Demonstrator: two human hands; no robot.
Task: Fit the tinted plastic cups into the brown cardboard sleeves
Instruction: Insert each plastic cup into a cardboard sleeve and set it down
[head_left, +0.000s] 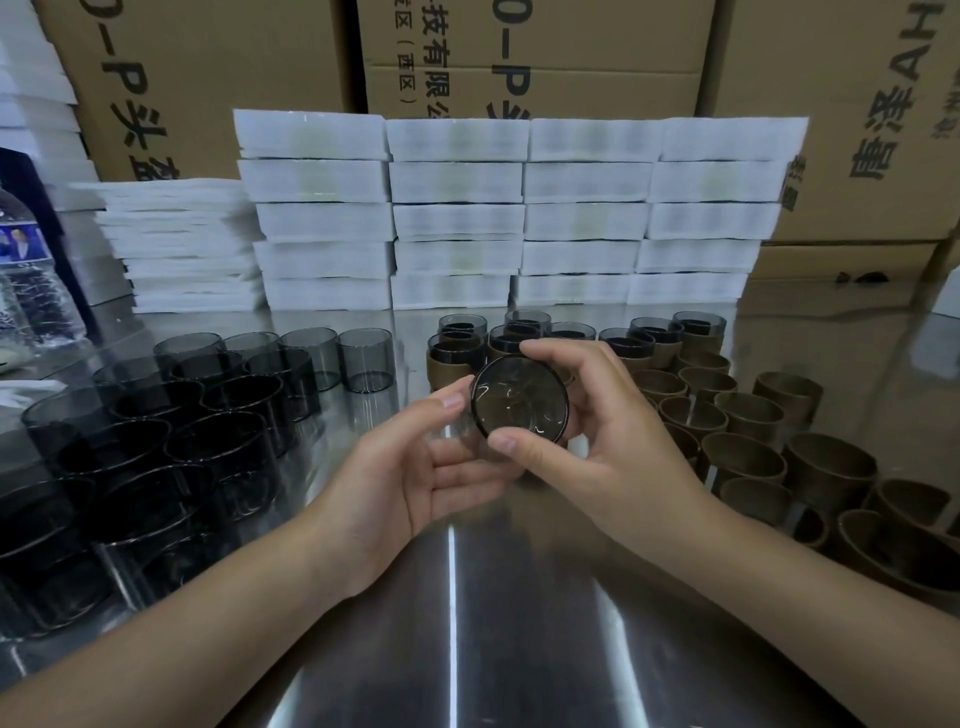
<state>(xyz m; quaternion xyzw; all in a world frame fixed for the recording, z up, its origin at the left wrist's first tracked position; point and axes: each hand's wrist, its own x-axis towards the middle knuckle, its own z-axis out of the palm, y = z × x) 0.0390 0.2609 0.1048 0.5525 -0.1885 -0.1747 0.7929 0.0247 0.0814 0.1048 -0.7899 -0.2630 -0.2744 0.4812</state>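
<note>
The left hand (410, 467) and right hand (597, 441) grip a tinted plastic cup (519, 400), end-on to the person, likely for sleeve alignment. Left of it stand bare cups (208, 415); right, empty cardboard sleeves (753, 415).

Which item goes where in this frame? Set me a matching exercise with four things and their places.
Things:
1. held cup
2. bare tinted cups
3. empty cardboard sleeves
4. sleeved cups

Places:
a. right side of the table
b. between the left hand and the right hand
c. left side of the table
d. far centre of the table, beyond the hands

Pairs: 1-b, 2-c, 3-a, 4-d
</note>
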